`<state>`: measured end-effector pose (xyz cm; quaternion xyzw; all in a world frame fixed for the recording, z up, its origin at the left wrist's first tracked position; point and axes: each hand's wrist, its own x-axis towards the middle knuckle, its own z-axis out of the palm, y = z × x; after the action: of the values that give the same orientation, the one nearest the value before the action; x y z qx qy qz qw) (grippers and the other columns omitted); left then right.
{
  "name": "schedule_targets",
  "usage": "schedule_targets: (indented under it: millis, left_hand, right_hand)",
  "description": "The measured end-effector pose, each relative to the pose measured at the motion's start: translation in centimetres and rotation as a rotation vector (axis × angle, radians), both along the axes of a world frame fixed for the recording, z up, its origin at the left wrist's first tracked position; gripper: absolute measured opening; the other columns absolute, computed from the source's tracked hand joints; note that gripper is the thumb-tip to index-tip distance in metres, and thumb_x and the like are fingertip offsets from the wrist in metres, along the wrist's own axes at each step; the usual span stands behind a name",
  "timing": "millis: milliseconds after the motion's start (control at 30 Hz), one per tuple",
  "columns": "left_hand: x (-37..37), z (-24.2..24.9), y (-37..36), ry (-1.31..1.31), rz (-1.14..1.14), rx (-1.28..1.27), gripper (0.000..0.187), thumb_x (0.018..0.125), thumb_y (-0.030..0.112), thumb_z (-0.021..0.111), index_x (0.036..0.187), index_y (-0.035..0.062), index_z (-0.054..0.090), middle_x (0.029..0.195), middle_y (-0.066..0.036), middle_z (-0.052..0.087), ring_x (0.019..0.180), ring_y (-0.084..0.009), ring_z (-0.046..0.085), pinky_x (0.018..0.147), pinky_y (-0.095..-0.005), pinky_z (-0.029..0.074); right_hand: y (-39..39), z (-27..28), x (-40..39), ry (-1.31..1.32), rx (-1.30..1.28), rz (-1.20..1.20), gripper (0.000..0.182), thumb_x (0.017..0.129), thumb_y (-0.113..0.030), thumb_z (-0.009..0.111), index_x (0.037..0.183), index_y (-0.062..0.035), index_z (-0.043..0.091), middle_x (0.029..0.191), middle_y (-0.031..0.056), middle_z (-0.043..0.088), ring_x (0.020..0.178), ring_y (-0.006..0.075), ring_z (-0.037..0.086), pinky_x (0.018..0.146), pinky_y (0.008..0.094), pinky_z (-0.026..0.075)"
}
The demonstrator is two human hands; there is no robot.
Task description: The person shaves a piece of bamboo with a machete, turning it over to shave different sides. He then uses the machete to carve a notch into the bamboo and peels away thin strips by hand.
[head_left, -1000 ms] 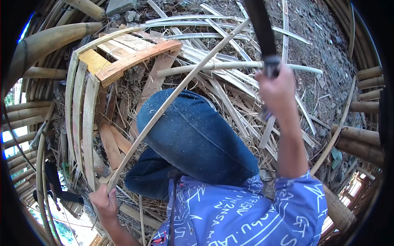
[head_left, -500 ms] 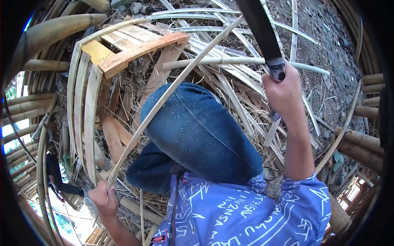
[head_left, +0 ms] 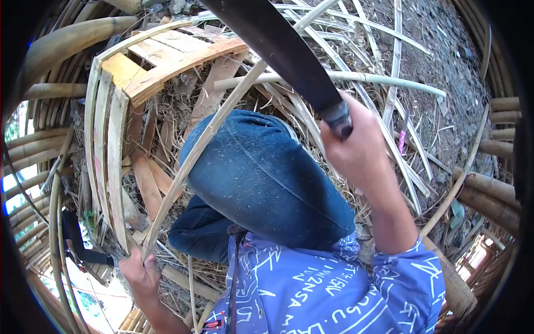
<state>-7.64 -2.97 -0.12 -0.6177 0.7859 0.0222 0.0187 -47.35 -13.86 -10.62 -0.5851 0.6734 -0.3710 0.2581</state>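
My left hand (head_left: 139, 275), low on the left, is closed around the near end of a long split bamboo strip (head_left: 192, 161). The strip slants up and away to the right across my bent knee (head_left: 250, 172), which is in blue jeans dusted with chips. My right hand (head_left: 359, 147) grips the handle of a machete (head_left: 278, 53). Its broad dark blade points up and left and overlaps the strip beyond the knee, hiding a stretch of it. Behind the blade another bamboo strip (head_left: 389, 80) lies crosswise.
A slatted wooden crate (head_left: 189, 69) stands beyond my knee to the left. Bamboo strips (head_left: 392, 106) and curly shavings litter the ground ahead. Bamboo poles (head_left: 489, 197) form walls at both sides. Grey stony soil (head_left: 445, 50) shows at upper right.
My right hand has come left and lower with the machete, whose blade has swung leftward over the bamboo strip. My left hand keeps its hold in nearly the same place.
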Motion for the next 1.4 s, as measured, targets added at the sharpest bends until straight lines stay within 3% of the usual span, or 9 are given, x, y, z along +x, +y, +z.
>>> schedule_targets:
  millis: [33, 200, 600, 633, 767, 833, 900, 1100, 1400]
  left_hand:
    - [0.2, 0.3, 0.3, 0.013, 0.046, 0.053, 0.028, 0.093, 0.028, 0.053, 0.079, 0.0031, 0.052, 0.056, -0.013, 0.043, 0.052, -0.0336, 0.044, 0.056, -0.0398, 0.03]
    - [-1.2, 1.3, 0.3, 0.021, 0.06, 0.11, 0.026, 0.093, 0.026, 0.053, 0.083, 0.0024, 0.055, 0.06, -0.013, 0.044, 0.055, -0.0338, 0.044, 0.059, -0.0391, 0.03]
    - [-1.0, 2.3, 0.9, 0.007, 0.129, 0.135, 0.028, 0.092, 0.027, 0.052, 0.086, 0.0001, 0.057, 0.059, -0.015, 0.044, 0.057, -0.0346, 0.042, 0.06, -0.0401, 0.031]
    - [-0.9, 2.2, 0.9, 0.011, 0.135, 0.14, 0.028, 0.093, 0.027, 0.052, 0.086, 0.0, 0.057, 0.059, -0.015, 0.044, 0.057, -0.0346, 0.042, 0.06, -0.0402, 0.031]
    - [-1.2, 2.7, 1.0, -0.015, 0.165, 0.191, 0.028, 0.092, 0.027, 0.052, 0.086, 0.0001, 0.057, 0.06, -0.015, 0.045, 0.057, -0.0346, 0.042, 0.061, -0.0397, 0.032]
    - [-1.3, 2.1, 0.9, -0.025, 0.113, 0.083, 0.026, 0.092, 0.026, 0.053, 0.085, 0.0008, 0.056, 0.058, -0.014, 0.044, 0.056, -0.034, 0.041, 0.06, -0.0391, 0.031]
    - [-1.2, 2.0, 0.8, -0.034, 0.096, 0.058, 0.025, 0.092, 0.025, 0.054, 0.083, 0.0013, 0.055, 0.058, -0.014, 0.043, 0.056, -0.034, 0.041, 0.06, -0.0392, 0.031]
    - [-1.4, 1.9, 1.1, 0.011, 0.11, 0.091, 0.027, 0.092, 0.026, 0.054, 0.08, 0.0021, 0.054, 0.057, -0.014, 0.043, 0.056, -0.035, 0.04, 0.06, -0.04, 0.031]
    - [-2.3, 2.2, 1.0, -0.003, 0.154, 0.11, 0.028, 0.091, 0.028, 0.054, 0.082, 0.0016, 0.055, 0.059, -0.015, 0.045, 0.057, -0.0348, 0.04, 0.06, -0.0403, 0.031]
  right_hand:
    - [-0.4, 0.7, -0.7, 0.014, 0.11, -0.012, 0.028, 0.072, -0.001, 0.055, 0.1, 0.0048, 0.058, 0.076, 0.024, 0.062, 0.07, 0.0423, 0.061, 0.065, 0.0425, 0.048]
    - [-2.0, 1.1, -0.7, 0.003, 0.123, -0.268, 0.02, 0.074, -0.005, 0.053, 0.09, 0.0045, 0.056, 0.067, 0.02, 0.059, 0.058, 0.0317, 0.059, 0.061, 0.0404, 0.047]
    - [-1.1, 0.4, 0.7, -0.04, 0.105, -0.092, 0.04, 0.073, -0.003, 0.054, 0.111, 0.0068, 0.055, 0.076, 0.0264, 0.062, 0.071, 0.041, 0.063, 0.07, 0.0428, 0.049]
    - [-0.6, 0.3, 1.1, -0.121, 0.08, -0.121, 0.022, 0.074, -0.007, 0.058, 0.094, 0.0027, 0.058, 0.065, 0.0108, 0.054, 0.058, 0.0176, 0.052, 0.056, 0.0326, 0.042]
    - [-2.1, 0.3, -1.8, -0.073, 0.175, -0.156, 0.02, 0.074, -0.006, 0.058, 0.092, 0.0014, 0.06, 0.062, 0.0056, 0.052, 0.056, 0.0127, 0.049, 0.053, 0.0309, 0.04]
    - [-1.4, 0.6, -0.3, -0.055, 0.181, -0.129, 0.027, 0.074, -0.005, 0.053, 0.1, 0.0024, 0.058, 0.07, 0.0216, 0.06, 0.063, 0.0304, 0.061, 0.062, 0.0391, 0.047]
    - [0.2, 0.7, 1.3, -0.147, 0.116, 0.033, 0.023, 0.072, -0.003, 0.055, 0.095, 0.0018, 0.057, 0.071, 0.0221, 0.061, 0.062, 0.0332, 0.061, 0.062, 0.0394, 0.047]
    - [-2.7, 2.4, -1.3, -0.119, 0.272, -0.229, 0.019, 0.072, -0.004, 0.054, 0.089, 0.0037, 0.058, 0.064, 0.0148, 0.057, 0.057, 0.0248, 0.056, 0.058, 0.0383, 0.045]
    - [-2.5, 2.3, -0.7, -0.036, 0.252, -0.122, 0.024, 0.071, -0.004, 0.054, 0.093, 0.004, 0.058, 0.068, 0.0244, 0.059, 0.068, 0.0382, 0.062, 0.066, 0.0428, 0.046]
